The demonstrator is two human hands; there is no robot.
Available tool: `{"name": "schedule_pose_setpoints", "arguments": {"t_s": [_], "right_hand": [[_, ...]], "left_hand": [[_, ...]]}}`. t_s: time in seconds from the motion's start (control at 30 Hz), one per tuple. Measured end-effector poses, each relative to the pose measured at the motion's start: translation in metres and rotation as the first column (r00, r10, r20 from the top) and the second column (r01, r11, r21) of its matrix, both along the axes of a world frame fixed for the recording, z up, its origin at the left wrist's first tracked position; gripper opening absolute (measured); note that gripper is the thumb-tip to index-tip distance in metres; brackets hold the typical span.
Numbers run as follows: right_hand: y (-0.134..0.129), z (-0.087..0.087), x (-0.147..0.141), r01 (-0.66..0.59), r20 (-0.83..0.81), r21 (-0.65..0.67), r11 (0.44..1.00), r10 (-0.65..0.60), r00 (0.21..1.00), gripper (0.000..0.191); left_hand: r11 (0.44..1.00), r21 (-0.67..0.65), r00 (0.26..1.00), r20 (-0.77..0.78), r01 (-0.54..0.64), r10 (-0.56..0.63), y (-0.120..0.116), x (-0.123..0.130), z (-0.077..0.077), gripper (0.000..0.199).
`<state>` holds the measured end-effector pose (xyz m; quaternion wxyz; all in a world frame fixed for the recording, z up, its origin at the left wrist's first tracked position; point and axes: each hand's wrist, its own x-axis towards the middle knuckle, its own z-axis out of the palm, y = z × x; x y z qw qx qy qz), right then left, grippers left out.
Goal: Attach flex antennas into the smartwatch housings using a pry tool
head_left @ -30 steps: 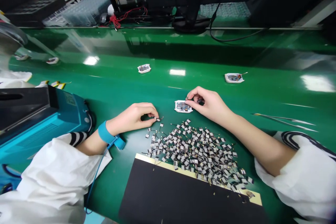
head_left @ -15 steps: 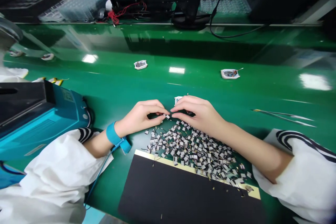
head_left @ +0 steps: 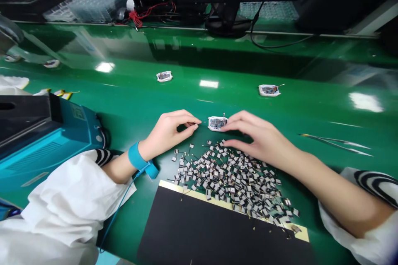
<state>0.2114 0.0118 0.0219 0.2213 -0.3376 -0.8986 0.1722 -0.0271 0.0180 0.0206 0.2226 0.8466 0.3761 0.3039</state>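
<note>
Hovering at right end of case [head_left: 212,123], right hand [head_left: 264,137] holds thumb and forefinger apart; contact unclear. Left hand [head_left: 166,131], just left of case, has tips nearly together; cannot tell whether they grip anything. Best practice, seemingly: 1 hand steadies case edges, sparing board [head_left: 217,123]. Case lies beyond parts pile [head_left: 230,176], board up, long axis left-right, stub [head_left: 224,114] pointing away from person.

The left hand [head_left: 169,131] is held just left of a white casing [head_left: 216,124], fingertips close together; any grip cannot be confirmed. The right hand [head_left: 261,134] is positioned at the casing's right end, thumb apart. Small parts [head_left: 230,176] are heaped on the green surface [head_left: 133,95].
</note>
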Motion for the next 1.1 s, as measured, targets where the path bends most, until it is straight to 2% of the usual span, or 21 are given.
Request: {"name": "schedule_pose_setpoints", "arguments": {"t_s": [0.13,0.2,0.3,0.47,0.53,0.67,0.83,1.1], "right_hand": [[0.017,-0.003,0.01,0.105,-0.058,-0.017,0.994,-0.106,0.993,0.03],[0.028,-0.008,0.007,0.095,-0.066,-0.038,0.995,-0.097,0.993,0.024],[0.038,-0.016,0.002,0.075,-0.068,-0.002,0.997,-0.075,0.995,0.014],[0.029,-0.019,0.005,0.128,-0.029,0.082,0.988,-0.126,0.992,0.014],[0.022,-0.018,0.008,0.134,-0.036,0.065,0.989,-0.132,0.991,0.02],[0.015,-0.02,0.007,0.15,-0.041,-0.013,0.989,-0.15,0.988,0.05],[0.02,-0.028,0.002,0.172,-0.132,-0.083,0.982,-0.182,0.974,0.049],[0.021,-0.029,0.001,0.155,-0.143,-0.049,0.987,-0.16,0.977,0.043]], "left_hand": [[0.997,0.053,0.998,-0.047,0.051,-0.048,0.009,0.019,0.003,0.013],[0.992,0.077,0.991,-0.088,0.104,-0.097,0.014,0.028,0.002,0.014],[0.977,0.118,0.975,-0.153,0.179,-0.16,0.019,0.037,-0.004,0.014],[0.951,0.188,0.943,-0.272,0.245,-0.19,0.021,0.038,-0.009,0.014],[0.951,0.19,0.939,-0.291,0.245,-0.184,0.021,0.038,-0.008,0.014],[0.949,0.215,0.942,-0.294,0.231,-0.163,0.019,0.039,-0.007,0.015],[0.955,0.231,0.937,-0.335,0.187,-0.103,0.018,0.044,-0.008,0.018],[0.951,0.246,0.936,-0.338,0.188,-0.098,0.018,0.044,-0.008,0.018]]}}
